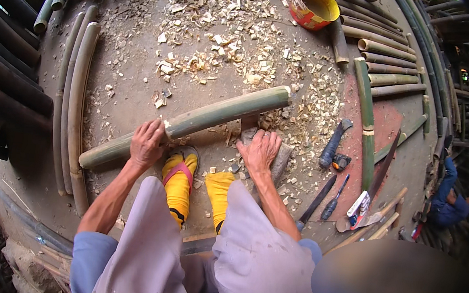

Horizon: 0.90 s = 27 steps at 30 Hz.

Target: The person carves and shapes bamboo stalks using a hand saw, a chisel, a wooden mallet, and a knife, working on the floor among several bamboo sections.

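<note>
A thick green bamboo pole (227, 111) lies slantwise before me, its far end raised to the right and its near end low at the left. My left hand (147, 143) is closed over the pole near a pale, scraped joint. My right hand (261, 151) is curled over a greyish-brown wooden block (282, 162) below the pole's raised end. What lies under its fingertips is partly hidden. My feet, in yellow socks (178, 182), stand between the hands, one with a red-strapped sandal.
Pale wood chips (222, 47) litter the floor. At right lie a dark-wrapped tool (336, 143), a tape measure (341, 161), a screwdriver (335, 198) and a long blade (384, 163). Bamboo poles (78, 100) lie left; more are stacked right, near a yellow-red bucket (314, 8). A person (449, 200) is far right.
</note>
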{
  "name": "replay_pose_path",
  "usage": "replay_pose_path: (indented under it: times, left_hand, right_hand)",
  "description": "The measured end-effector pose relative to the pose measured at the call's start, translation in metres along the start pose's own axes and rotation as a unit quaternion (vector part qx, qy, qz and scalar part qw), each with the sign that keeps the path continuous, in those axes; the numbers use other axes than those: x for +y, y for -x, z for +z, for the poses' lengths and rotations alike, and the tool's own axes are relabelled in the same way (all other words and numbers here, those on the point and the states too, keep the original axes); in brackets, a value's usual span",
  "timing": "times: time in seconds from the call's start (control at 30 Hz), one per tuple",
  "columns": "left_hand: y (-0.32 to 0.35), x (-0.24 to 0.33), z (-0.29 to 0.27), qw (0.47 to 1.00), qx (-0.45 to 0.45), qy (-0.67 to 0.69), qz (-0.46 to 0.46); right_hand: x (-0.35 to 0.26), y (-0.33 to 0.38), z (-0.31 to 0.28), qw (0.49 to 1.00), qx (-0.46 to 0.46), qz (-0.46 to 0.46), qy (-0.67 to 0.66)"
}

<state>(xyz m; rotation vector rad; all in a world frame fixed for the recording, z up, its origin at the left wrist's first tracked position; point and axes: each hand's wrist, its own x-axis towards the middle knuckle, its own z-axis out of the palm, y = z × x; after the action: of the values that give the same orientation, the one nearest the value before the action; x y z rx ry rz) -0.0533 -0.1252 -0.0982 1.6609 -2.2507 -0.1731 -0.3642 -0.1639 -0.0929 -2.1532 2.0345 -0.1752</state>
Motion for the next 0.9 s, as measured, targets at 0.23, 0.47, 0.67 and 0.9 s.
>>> replay_pose_path:
  times: [0.23, 0.47, 0.67, 0.9]
  left_hand:
    - [0.038, -0.005, -0.014, 0.998, -0.051, 0.029, 0.026]
    - [0.006, -0.016, -0.006, 0.998, -0.016, -0.010, 0.055]
    - [-0.004, -0.059, -0.049, 0.991, 0.092, 0.042, -0.087]
    - [0.072, -0.194, -0.086, 0.885, -0.008, -0.195, -0.422]
  right_hand:
    - [-0.004, -0.006, -0.004, 0.989, -0.123, 0.082, -0.006]
    - [-0.007, -0.003, 0.002, 0.999, -0.049, 0.007, 0.004]
    - [-0.002, -0.003, 0.010, 0.999, -0.019, 0.008, 0.025]
    - [-0.006, -0.005, 0.010, 0.996, -0.036, 0.015, 0.076]
